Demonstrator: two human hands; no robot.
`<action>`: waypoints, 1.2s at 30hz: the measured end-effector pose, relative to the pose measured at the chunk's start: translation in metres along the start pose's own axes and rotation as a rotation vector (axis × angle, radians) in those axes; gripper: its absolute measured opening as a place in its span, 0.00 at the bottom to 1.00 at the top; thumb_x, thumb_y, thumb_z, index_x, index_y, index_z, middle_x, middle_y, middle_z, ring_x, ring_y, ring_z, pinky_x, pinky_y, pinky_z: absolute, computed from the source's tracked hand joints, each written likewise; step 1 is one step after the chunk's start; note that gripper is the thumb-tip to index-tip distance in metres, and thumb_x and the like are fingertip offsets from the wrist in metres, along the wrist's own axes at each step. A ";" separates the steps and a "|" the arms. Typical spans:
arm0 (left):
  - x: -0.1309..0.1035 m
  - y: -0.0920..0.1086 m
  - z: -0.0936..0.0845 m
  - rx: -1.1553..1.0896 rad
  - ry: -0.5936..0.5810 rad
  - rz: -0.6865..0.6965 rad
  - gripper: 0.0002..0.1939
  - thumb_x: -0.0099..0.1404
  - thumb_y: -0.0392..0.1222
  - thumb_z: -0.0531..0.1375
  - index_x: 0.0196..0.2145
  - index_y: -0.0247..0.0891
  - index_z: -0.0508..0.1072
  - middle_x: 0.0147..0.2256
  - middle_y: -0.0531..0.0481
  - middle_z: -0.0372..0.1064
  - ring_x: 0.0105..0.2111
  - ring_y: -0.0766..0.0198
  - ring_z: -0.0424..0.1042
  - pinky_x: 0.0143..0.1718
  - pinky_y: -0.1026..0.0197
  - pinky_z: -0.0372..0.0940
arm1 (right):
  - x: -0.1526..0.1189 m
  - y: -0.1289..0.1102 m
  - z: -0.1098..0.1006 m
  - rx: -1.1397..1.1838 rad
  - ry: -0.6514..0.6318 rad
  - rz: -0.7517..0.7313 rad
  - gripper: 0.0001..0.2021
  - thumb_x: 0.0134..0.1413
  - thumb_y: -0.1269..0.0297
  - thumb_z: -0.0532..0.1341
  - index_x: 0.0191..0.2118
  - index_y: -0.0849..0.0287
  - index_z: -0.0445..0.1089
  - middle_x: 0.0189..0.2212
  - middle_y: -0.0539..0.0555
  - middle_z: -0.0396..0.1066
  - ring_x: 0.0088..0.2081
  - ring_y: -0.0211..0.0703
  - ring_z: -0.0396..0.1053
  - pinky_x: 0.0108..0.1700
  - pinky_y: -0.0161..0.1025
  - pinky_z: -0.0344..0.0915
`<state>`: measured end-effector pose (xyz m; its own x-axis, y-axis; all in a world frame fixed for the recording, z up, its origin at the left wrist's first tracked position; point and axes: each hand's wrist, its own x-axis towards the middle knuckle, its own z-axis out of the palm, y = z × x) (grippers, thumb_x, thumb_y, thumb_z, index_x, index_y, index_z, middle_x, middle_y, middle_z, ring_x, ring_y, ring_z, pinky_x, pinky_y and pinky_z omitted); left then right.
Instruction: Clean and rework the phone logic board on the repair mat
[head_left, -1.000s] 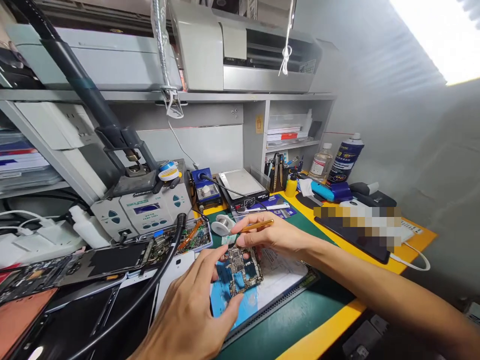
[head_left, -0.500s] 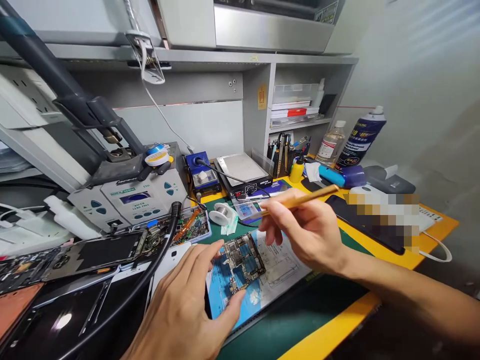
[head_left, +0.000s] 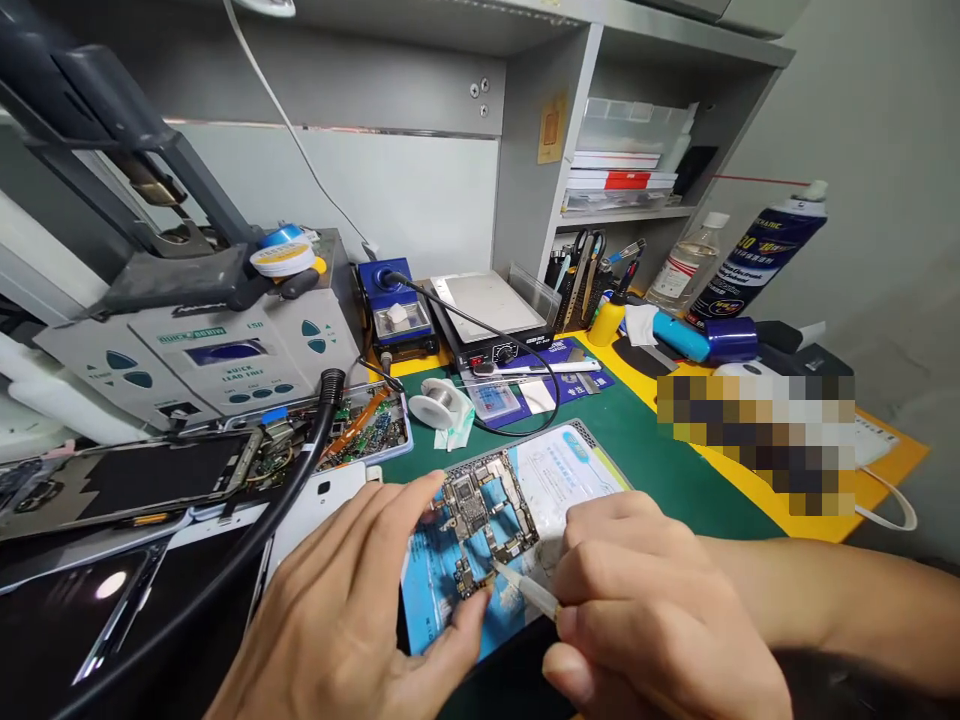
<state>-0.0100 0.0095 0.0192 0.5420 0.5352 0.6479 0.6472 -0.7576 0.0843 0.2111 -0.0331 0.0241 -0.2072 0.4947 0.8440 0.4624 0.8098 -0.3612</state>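
A phone circuit board [head_left: 472, 515] with cut-out gaps is held above a blue and white printed sheet [head_left: 442, 575]. My left hand [head_left: 352, 590] grips it by its left and lower edges, between fingers and thumb. In my right hand [head_left: 652, 600], closed in a fist-like grip, is a slim tool with a pale, pointed tip [head_left: 529, 588]. That tip meets the board's lower part beside my left thumb; whether it touches cannot be made out. The tool's handle is hidden by my fingers.
A black hose [head_left: 319, 430] crosses the left side over phone screens. Behind the board stand a solder spool [head_left: 433, 404], a box of small boards [head_left: 375, 430] and a grey soldering station [head_left: 210, 350]. A yellow bottle [head_left: 606, 322] and a spray can [head_left: 765, 255] stand right of the heating plate [head_left: 487, 305].
My right hand has come down to the board and turned the tool's tip onto its lower part. My left hand keeps the board. The view has tilted downward.
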 end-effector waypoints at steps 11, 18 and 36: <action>-0.006 0.001 0.002 -0.026 0.012 0.002 0.23 0.73 0.41 0.61 0.62 0.29 0.68 0.49 0.39 0.76 0.46 0.57 0.77 0.53 0.56 0.72 | -0.004 0.013 0.005 0.034 -0.009 -0.045 0.04 0.66 0.73 0.62 0.40 0.56 0.69 0.20 0.46 0.65 0.18 0.39 0.58 0.24 0.41 0.53; -0.005 0.000 0.002 -0.020 0.018 0.028 0.22 0.74 0.43 0.61 0.60 0.27 0.69 0.47 0.38 0.77 0.45 0.57 0.77 0.51 0.56 0.71 | -0.007 0.018 0.009 0.046 0.004 -0.076 0.03 0.66 0.72 0.61 0.40 0.57 0.69 0.20 0.46 0.62 0.18 0.38 0.57 0.23 0.41 0.52; -0.003 -0.005 0.003 -0.024 0.031 0.069 0.21 0.75 0.45 0.61 0.57 0.24 0.71 0.45 0.39 0.75 0.43 0.56 0.76 0.50 0.55 0.70 | 0.005 0.008 0.011 -0.077 0.046 -0.107 0.09 0.71 0.75 0.58 0.36 0.59 0.68 0.19 0.44 0.62 0.17 0.36 0.56 0.26 0.40 0.48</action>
<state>-0.0132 0.0123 0.0145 0.5682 0.4698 0.6756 0.5958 -0.8012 0.0561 0.2043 -0.0203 0.0209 -0.2200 0.3905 0.8939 0.5046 0.8298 -0.2383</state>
